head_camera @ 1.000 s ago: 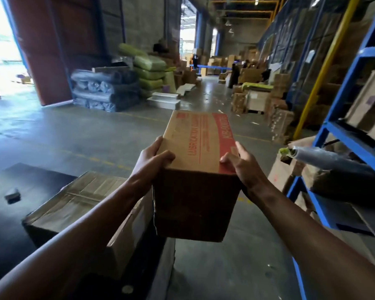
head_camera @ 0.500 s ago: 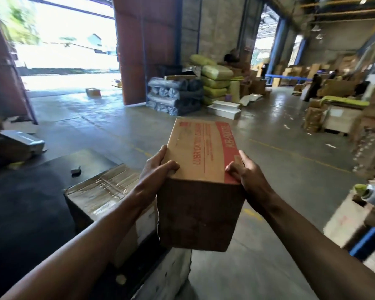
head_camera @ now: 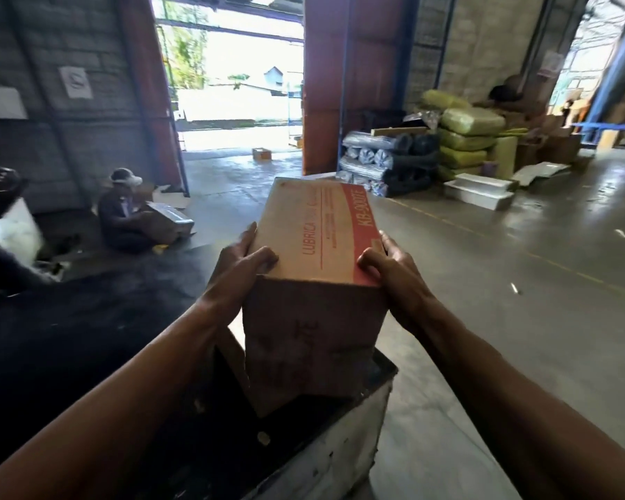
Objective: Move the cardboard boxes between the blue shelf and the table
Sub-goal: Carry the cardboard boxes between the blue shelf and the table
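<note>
A long cardboard box (head_camera: 314, 243) with red print on its top is held between both hands over the near right corner of the black-topped table (head_camera: 87, 337). My left hand (head_camera: 237, 268) grips its left edge, thumb on top. On the right edge my right hand (head_camera: 390, 268) grips it, thumb curled on the red stripe. The box's near end looks low against the table's corner; whether it rests there I cannot tell. A sliver of another cardboard box (head_camera: 231, 351) shows behind my left forearm. The blue shelf is out of view.
A person (head_camera: 123, 214) sits on the floor at the left beside a flat box. Rolled bundles (head_camera: 386, 160) and green sacks (head_camera: 466, 138) are stacked at the back right, with white trays (head_camera: 478, 191) before them. A wide doorway (head_camera: 239, 102) opens ahead. Concrete floor lies to the right.
The view has swung left, away from the blue shelf, and the box has come over the table's corner and lower. Both hands keep the same grip. The second box is now mostly hidden.
</note>
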The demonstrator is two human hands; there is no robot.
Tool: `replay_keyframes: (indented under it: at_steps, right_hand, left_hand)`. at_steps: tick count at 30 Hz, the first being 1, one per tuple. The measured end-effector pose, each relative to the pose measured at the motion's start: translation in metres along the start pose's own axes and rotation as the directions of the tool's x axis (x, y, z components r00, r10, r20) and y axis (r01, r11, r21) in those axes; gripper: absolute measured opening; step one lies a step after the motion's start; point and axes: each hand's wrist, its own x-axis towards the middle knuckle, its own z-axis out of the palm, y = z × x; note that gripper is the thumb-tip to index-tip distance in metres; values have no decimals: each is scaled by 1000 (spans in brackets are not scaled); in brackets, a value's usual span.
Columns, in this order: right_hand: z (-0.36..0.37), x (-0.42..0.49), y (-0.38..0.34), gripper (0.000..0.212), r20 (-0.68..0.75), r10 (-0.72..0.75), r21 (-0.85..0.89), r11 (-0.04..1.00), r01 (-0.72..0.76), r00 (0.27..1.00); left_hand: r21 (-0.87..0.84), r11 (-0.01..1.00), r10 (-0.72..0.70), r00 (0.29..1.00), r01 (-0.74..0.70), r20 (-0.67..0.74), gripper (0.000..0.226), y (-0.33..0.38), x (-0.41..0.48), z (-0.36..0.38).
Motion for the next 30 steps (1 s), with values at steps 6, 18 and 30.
replay_keyframes:
  at_steps: [6,18,30]
  right_hand:
    - [59,21,14,76,19,50,-83,995,-49,999]
    - [81,59,15,50,-132,42,-9,999,-44,990]
    - [107,81,27,63,-118,49,61,997,-42,992]
  left_hand:
    - [85,995,-41,994,49,-98,91,-31,7,-51]
    - [-361,932,1,998,21,58,67,-75,33,-68]
    - [-68,988,142,986,-136,87,94,-78,56,-105]
